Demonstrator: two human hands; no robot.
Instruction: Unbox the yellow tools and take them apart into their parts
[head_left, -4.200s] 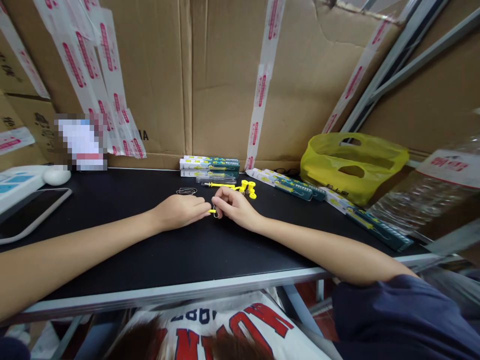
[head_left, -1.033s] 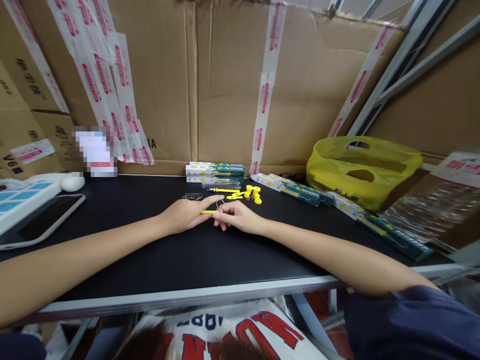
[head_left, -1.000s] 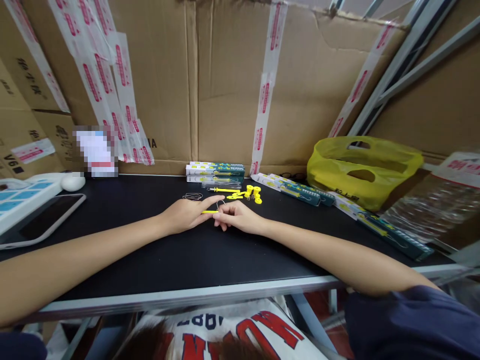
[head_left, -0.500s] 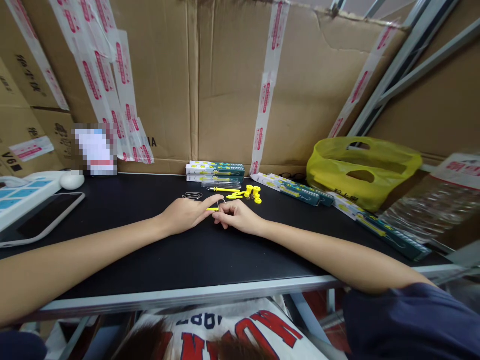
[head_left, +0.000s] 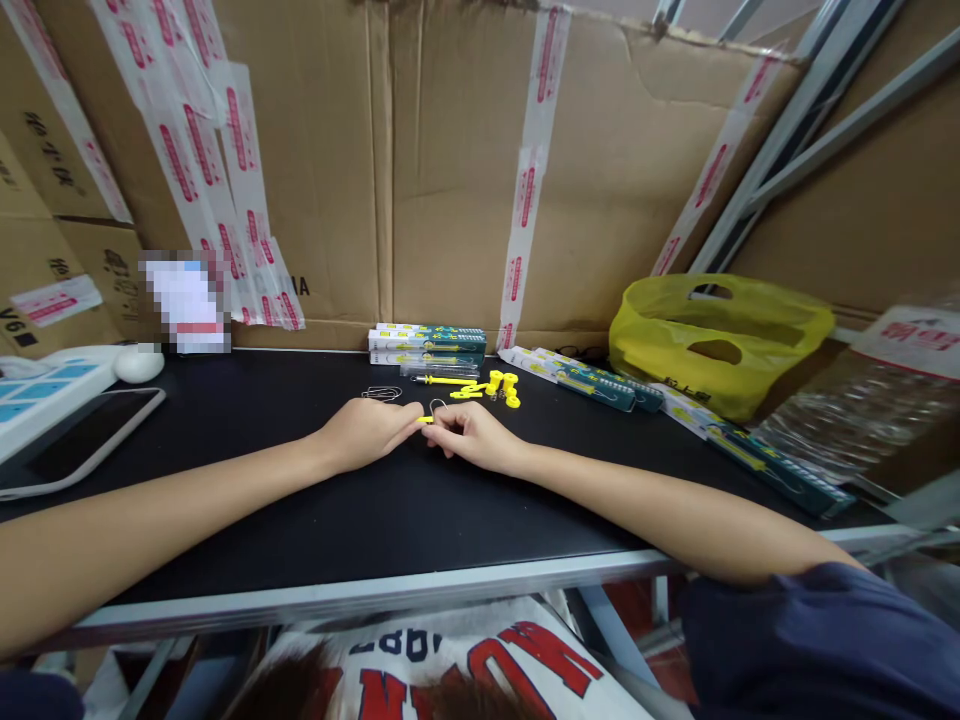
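Low over the black table (head_left: 360,520), my left hand (head_left: 369,432) is closed on a small yellow piece (head_left: 425,420) that sticks out toward the right. My right hand (head_left: 480,437) pinches a thin curved metal hook (head_left: 437,404), its bend rising above the fingertips. The two hands nearly meet at the yellow piece. Just behind them lie several small yellow parts (head_left: 511,390), a yellow rod (head_left: 446,380) and a clear tube. Metal wire hooks (head_left: 382,393) rest behind my left hand.
Green-and-white boxes (head_left: 427,340) are stacked at the back, and others (head_left: 757,455) lie to the right. A yellow plastic bag (head_left: 720,340) and wrapped bottles (head_left: 862,400) stand far right. On the left are a phone (head_left: 82,440), a white round object (head_left: 139,364) and a blue-and-white case (head_left: 56,385).
My left thumb and index finger have come down from their raised, spread position near the hook and closed around the yellow piece. The view has shifted slightly.
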